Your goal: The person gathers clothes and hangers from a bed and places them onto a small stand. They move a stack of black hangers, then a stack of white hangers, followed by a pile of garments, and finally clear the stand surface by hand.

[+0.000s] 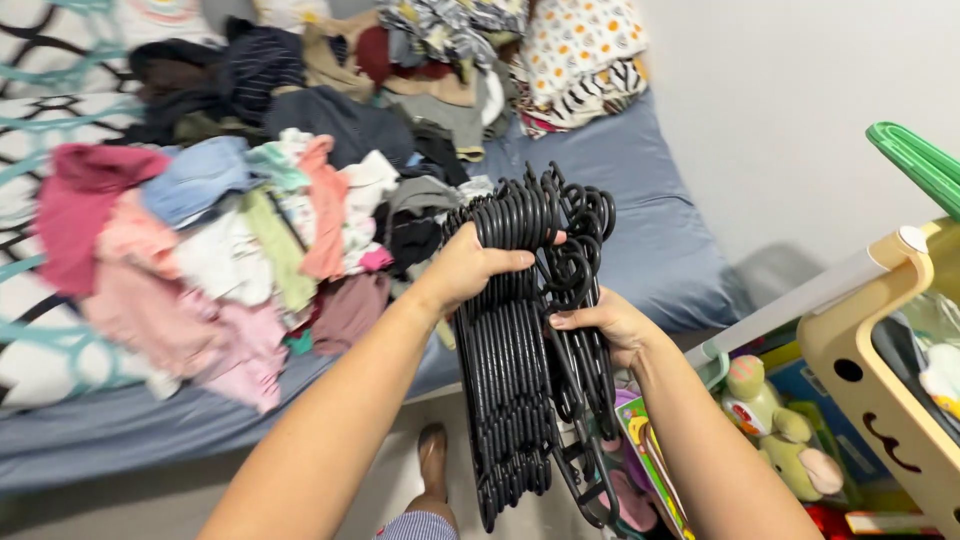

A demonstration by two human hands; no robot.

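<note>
Thick bundle of black plastic hangers [515, 350], hanging vertical, hooks up.

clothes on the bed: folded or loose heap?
Loose heap. The clothes lie crumpled and overlapping on the blue bed, no flat stacks or squared edges visible.

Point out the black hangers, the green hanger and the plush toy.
black hangers [505, 400]: head view, middle of the stacked bars.
green hanger [915, 160]: head view, its upper arm at the right edge.
plush toy [760, 405]: head view, its body.
</note>
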